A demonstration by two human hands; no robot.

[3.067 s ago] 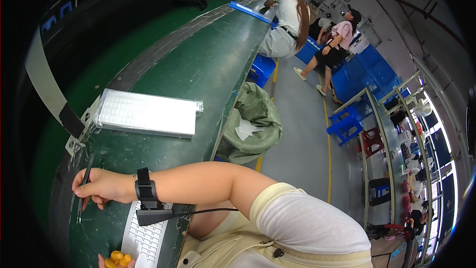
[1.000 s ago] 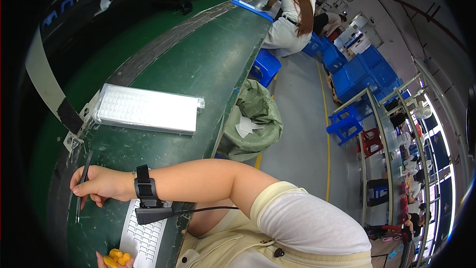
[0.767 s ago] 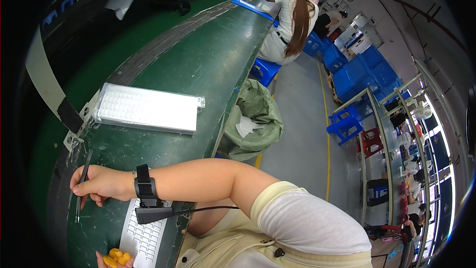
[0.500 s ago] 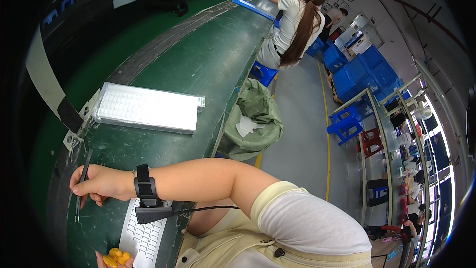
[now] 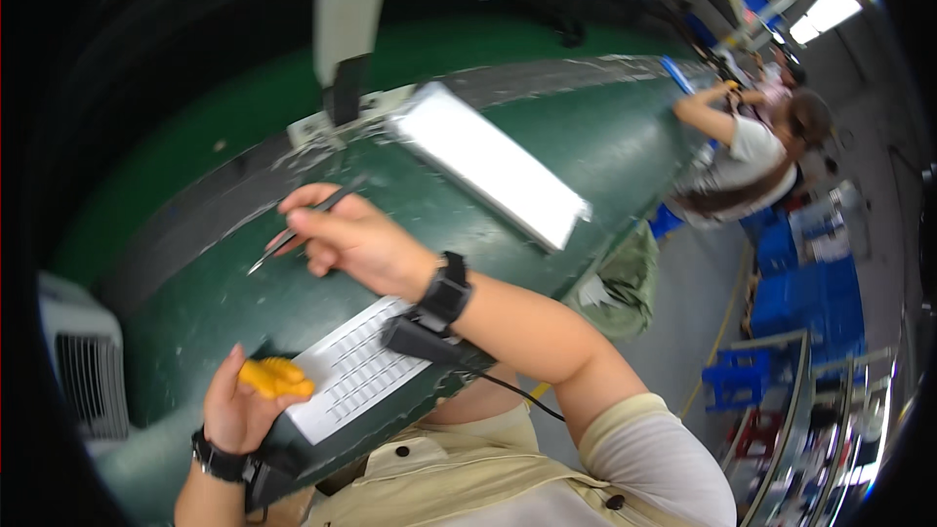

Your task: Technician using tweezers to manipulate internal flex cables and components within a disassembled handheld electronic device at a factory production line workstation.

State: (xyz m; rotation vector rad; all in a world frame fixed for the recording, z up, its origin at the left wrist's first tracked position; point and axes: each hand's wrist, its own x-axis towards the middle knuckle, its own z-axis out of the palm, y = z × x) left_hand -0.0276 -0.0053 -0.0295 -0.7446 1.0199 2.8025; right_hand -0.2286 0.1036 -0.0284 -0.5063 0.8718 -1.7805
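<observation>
My right hand (image 5: 356,239) is closed around a slim dark pair of tweezers (image 5: 298,232), held above the green tabletop with its bright pointed tip down and to the left. Lower left, my left hand (image 5: 237,408) holds an orange-yellow ridged piece (image 5: 276,378) between thumb and fingers; blur hides its exact kind. Next to that piece lies a white sheet (image 5: 342,371) printed with rows of small rectangles, like stickers. My right wrist and forearm partly cover its upper right end.
A long white stack in clear wrap (image 5: 493,166) lies on the green table (image 5: 625,137). A metal post (image 5: 349,29) stands at the far edge. Right of the table are a green-lined bin (image 5: 625,283) and a seated person (image 5: 756,151). A grey vented unit (image 5: 83,361) stands at left.
My view has turned, so the table and co-worker appear shifted right. My left hand with the yellow piece has come fully into view. The tweezers remain in my right hand, now tilted differently.
</observation>
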